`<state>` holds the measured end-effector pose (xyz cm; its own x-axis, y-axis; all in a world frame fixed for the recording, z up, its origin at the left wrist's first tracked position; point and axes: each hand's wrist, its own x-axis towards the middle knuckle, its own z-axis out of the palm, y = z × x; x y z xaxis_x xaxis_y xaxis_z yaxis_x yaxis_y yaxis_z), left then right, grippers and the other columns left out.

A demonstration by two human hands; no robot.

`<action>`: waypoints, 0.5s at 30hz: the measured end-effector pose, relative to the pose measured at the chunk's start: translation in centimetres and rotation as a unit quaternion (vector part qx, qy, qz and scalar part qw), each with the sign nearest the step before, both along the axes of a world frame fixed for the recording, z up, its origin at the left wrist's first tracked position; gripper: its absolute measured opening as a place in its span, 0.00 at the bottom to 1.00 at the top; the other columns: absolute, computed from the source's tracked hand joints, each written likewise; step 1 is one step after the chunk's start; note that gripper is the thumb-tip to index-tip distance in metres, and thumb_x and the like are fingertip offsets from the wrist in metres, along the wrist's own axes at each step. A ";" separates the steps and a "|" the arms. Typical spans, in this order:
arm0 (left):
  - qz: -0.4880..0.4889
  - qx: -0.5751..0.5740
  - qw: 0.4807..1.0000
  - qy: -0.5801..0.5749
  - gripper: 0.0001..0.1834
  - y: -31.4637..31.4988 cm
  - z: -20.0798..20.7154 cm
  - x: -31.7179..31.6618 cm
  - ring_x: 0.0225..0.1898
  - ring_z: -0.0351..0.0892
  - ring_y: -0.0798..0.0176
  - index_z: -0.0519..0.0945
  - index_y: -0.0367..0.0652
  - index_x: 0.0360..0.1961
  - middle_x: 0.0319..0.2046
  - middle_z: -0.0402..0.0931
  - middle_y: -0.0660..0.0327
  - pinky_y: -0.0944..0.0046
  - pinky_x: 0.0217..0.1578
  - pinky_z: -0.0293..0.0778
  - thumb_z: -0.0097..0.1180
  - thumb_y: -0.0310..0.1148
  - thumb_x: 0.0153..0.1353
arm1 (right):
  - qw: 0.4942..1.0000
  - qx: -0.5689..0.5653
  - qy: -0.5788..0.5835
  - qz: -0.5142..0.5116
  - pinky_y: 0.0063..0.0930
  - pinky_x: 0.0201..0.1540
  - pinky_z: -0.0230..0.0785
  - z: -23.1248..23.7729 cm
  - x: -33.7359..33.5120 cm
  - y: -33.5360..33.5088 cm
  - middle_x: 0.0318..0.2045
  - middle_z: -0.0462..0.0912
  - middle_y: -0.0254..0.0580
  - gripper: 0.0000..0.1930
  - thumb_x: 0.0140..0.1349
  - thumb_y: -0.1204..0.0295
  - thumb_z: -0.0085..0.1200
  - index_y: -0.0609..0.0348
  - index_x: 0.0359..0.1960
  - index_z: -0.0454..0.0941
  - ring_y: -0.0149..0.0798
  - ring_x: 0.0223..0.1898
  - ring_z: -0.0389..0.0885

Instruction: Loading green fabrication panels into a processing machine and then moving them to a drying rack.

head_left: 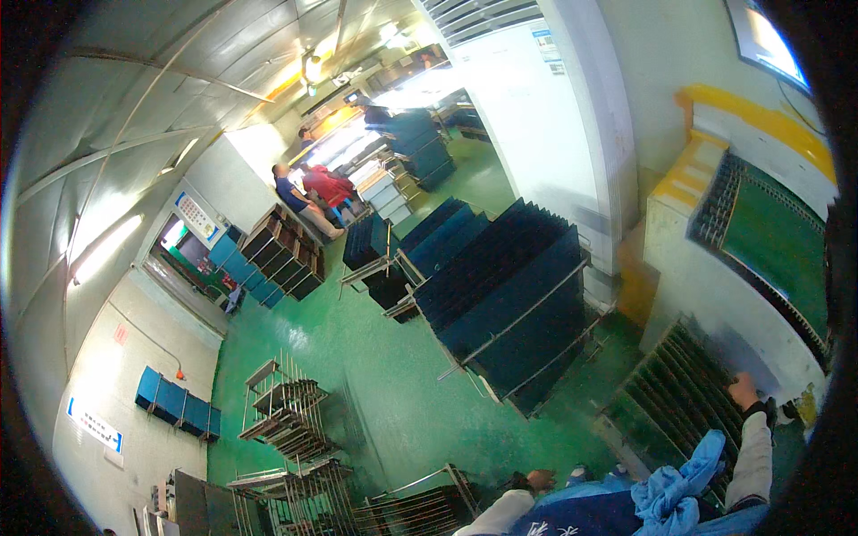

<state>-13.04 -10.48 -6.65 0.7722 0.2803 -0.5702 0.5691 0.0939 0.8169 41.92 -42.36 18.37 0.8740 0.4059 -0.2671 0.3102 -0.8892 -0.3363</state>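
Note:
My right hand [744, 391], below a grey sleeve with a dark cuff, is at the upper right end of a rack of dark upright panels [672, 382]. Its fingers look curled, but what they grip, a panel edge or the rack, is too small to make out. My left hand [539, 481] is low in front of my body, near the floor side of the same rack. Its fingers are too small and partly hidden to read. A light blue cloth [684, 478] is knotted over my dark blue apron [594, 514].
A white machine with a green conveyor bed [776, 234] stands at right. Large racks of dark blue panels [509, 304] stand ahead. Metal racks [286, 402] and a low rack [420, 511] are on the green floor at left. Farther back, a person [299, 198] stands beside a red-clothed person [329, 186].

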 end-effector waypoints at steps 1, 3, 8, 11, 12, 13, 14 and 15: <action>-0.021 0.007 1.000 0.018 0.12 0.1 0.0 0.2 0.17 0.71 0.65 0.70 0.45 0.34 0.22 0.73 0.60 0.68 0.15 0.67 0.48 0.41 0.54 | 1.000 0.025 -0.017 -0.007 0.36 0.46 0.60 -0.4 0.0 -0.2 0.39 0.71 0.57 0.21 0.37 0.71 0.51 0.68 0.37 0.70 0.52 0.44 0.67; -0.063 0.012 0.997 0.044 0.13 0.7 -1.2 0.1 0.20 0.73 0.64 0.70 0.43 0.35 0.24 0.74 0.60 0.67 0.17 0.69 0.48 0.40 0.54 | 0.995 0.080 -0.054 -0.012 0.37 0.44 0.62 -1.1 0.3 0.1 0.36 0.72 0.56 0.20 0.36 0.72 0.52 0.68 0.35 0.70 0.52 0.42 0.68; 0.008 0.018 0.998 0.057 0.15 1.1 0.7 0.2 0.22 0.74 0.64 0.70 0.40 0.34 0.25 0.74 0.60 0.67 0.17 0.69 0.45 0.42 0.55 | 0.991 0.124 0.023 -0.043 0.37 0.39 0.62 3.5 -1.8 1.6 0.32 0.71 0.56 0.18 0.34 0.74 0.54 0.68 0.32 0.70 0.53 0.36 0.69; 0.006 -0.016 0.994 0.112 0.20 1.7 1.4 -0.4 0.23 0.73 0.63 0.65 0.46 0.43 0.25 0.73 0.59 0.66 0.20 0.69 0.49 0.41 0.50 | 0.991 0.128 -0.024 -0.022 0.36 0.37 0.62 1.9 -1.0 1.9 0.30 0.71 0.56 0.17 0.34 0.74 0.53 0.66 0.31 0.70 0.54 0.35 0.69; -0.008 -0.014 0.993 0.117 0.22 1.9 1.6 -0.8 0.24 0.73 0.63 0.65 0.48 0.45 0.26 0.73 0.59 0.66 0.21 0.69 0.49 0.41 0.48 | 0.989 0.123 -0.080 0.010 0.36 0.36 0.62 -0.2 0.3 1.5 0.29 0.71 0.56 0.17 0.35 0.74 0.53 0.66 0.31 0.70 0.54 0.34 0.69; -0.036 -0.013 0.992 0.119 0.24 2.1 2.0 -0.3 0.24 0.73 0.62 0.64 0.50 0.47 0.27 0.73 0.59 0.65 0.22 0.69 0.50 0.40 0.46 | 0.991 0.104 -0.086 0.008 0.36 0.36 0.63 -0.3 0.5 0.3 0.29 0.71 0.57 0.17 0.35 0.73 0.52 0.66 0.31 0.70 0.54 0.34 0.69; -0.059 -0.008 0.993 0.105 0.23 2.3 2.4 0.1 0.26 0.73 0.61 0.65 0.50 0.45 0.30 0.72 0.59 0.64 0.23 0.69 0.50 0.40 0.46 | 0.992 0.085 -0.091 0.007 0.36 0.36 0.63 -0.5 0.7 -0.8 0.29 0.71 0.57 0.17 0.35 0.73 0.52 0.66 0.31 0.71 0.55 0.34 0.69; -0.042 -0.019 0.996 0.076 0.20 2.3 2.3 -0.2 0.25 0.72 0.62 0.66 0.49 0.43 0.29 0.72 0.60 0.65 0.21 0.68 0.50 0.41 0.47 | 0.993 0.069 -0.092 0.016 0.36 0.36 0.63 -0.1 0.5 -0.4 0.29 0.72 0.57 0.17 0.35 0.73 0.51 0.65 0.31 0.71 0.55 0.34 0.69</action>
